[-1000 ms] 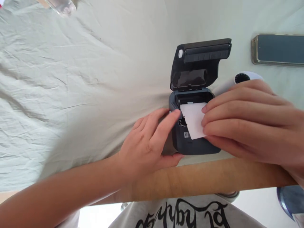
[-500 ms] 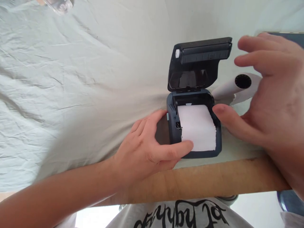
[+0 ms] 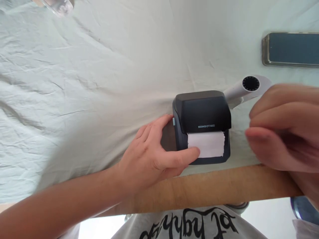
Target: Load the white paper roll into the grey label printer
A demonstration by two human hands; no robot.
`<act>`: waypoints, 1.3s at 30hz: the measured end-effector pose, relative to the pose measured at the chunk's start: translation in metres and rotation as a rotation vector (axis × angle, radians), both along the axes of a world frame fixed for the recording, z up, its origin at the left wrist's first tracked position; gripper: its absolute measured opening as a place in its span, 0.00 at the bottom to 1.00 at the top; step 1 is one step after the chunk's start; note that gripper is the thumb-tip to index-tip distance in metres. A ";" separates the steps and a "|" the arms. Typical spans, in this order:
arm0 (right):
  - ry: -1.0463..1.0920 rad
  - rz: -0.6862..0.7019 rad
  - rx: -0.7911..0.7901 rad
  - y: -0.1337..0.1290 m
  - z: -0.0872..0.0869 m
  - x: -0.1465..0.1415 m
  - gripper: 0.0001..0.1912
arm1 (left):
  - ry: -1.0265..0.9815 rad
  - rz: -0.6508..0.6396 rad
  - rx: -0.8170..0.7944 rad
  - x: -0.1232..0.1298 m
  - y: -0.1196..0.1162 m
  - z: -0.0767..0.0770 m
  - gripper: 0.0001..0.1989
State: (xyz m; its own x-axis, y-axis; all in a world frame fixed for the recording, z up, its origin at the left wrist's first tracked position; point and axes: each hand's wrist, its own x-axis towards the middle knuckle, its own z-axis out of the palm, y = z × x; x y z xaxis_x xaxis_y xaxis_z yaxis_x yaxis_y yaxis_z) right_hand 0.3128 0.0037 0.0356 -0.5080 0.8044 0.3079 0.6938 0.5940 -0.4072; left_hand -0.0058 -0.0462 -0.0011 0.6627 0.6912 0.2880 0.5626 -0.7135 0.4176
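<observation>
The small dark label printer [image 3: 203, 109] stands near the table's front edge with its lid down over the upper part. A white strip of label paper [image 3: 211, 144] with ragged sides comes out from under the lid's front edge. My left hand [image 3: 154, 151] is wrapped round the printer's left side, its thumb pressing on the paper's lower left corner and the fingers along the side. To the right, clear of the printer, my right hand [image 3: 281, 129] is closed, fingers curled towards the thumb, somewhat blurred, with nothing visible in it.
Behind the printer's right side lies a white paper roll [image 3: 249, 88] with a dark core. A phone [image 3: 294, 49] rests at the far right. A clear plastic item [image 3: 61, 6] is at the top left. Pale wrinkled cloth [image 3: 99, 83] covers the table, edged by wood [image 3: 211, 186].
The printer's lid has swung down from upright and now covers the paper's rear part. My right hand has moved down and away to the right, its fingers curling in. The left hand stays put.
</observation>
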 end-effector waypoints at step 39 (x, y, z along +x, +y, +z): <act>0.216 0.151 -0.383 0.017 -0.008 -0.019 0.35 | 0.122 0.134 0.176 0.013 -0.002 -0.005 0.49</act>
